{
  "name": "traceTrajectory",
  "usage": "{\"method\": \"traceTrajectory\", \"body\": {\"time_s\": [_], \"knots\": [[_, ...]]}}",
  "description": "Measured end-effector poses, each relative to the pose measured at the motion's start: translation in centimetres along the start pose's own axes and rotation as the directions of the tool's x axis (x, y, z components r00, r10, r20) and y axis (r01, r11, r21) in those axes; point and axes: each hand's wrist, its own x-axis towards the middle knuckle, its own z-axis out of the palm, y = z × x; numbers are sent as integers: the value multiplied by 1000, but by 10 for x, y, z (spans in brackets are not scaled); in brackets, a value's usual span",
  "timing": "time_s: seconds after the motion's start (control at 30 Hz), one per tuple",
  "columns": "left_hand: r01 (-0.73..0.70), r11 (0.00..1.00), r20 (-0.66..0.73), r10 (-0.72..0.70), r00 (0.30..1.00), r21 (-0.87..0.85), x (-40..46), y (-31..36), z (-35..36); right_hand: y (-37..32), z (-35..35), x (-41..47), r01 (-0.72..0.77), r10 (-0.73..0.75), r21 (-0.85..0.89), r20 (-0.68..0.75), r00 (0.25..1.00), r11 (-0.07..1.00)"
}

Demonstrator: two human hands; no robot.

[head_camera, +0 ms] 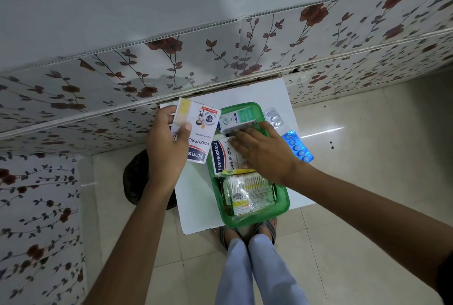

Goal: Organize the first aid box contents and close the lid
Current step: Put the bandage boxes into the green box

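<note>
A green plastic first aid box point(282, 203) lies open on a white board point(196, 197). Inside it are a Hansaplast plaster pack point(224, 156), a white and green medicine carton point(241, 118) at the far end, and a clear packet of cotton buds point(247, 193) at the near end. My left hand point(166, 147) holds a second Hansaplast pack point(196, 130) raised just left of the box. My right hand point(264, 150) lies flat inside the box, fingers spread on the plaster pack and touching the carton. No lid is visible.
A silver blister strip point(274, 117) and a blue blister strip point(297, 146) lie on the board right of the box. A dark round object point(136, 179) sits on the floor to the left. A floral wall runs behind; my sandalled feet point(247, 231) stand at the board's near edge.
</note>
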Motion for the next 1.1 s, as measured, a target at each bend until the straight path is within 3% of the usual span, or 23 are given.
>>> {"method": "traceTrajectory", "body": {"time_s": [0.13,0.23,0.3,0.37,0.47,0.57,0.67,0.73,0.8,0.9,1.1], "knots": [[-74,992,84,66,994,98,0,-5,2,0,-6,-2,-6,16,56,-172,985,998],[-236,957,258,188,948,168,1,3,9,10,-24,-12,-172,253,271,-300,920,947],[-313,928,359,228,905,200,2,13,19,18,-32,-28,-317,485,464,-304,820,827],[-388,886,418,262,870,252,5,17,33,26,-33,-46,-426,673,627,-220,706,652],[-495,770,530,245,812,402,10,16,54,36,-22,-65,-564,817,693,-63,574,449],[-550,669,584,208,785,500,9,12,68,46,-6,-70,-632,821,666,52,569,396],[-593,621,549,293,782,513,2,3,77,55,12,-65,-717,772,578,220,597,390],[-590,612,512,326,795,527,-8,-10,80,55,22,-59,-791,733,490,372,570,366],[-542,657,455,321,830,524,-17,-20,80,47,30,-52,-821,685,379,458,567,427],[-501,727,403,328,854,469,-22,-18,74,37,40,-47,-837,725,324,422,545,440],[-463,784,332,344,878,413,-28,-9,59,37,42,-51,-853,753,422,439,490,308]]}}
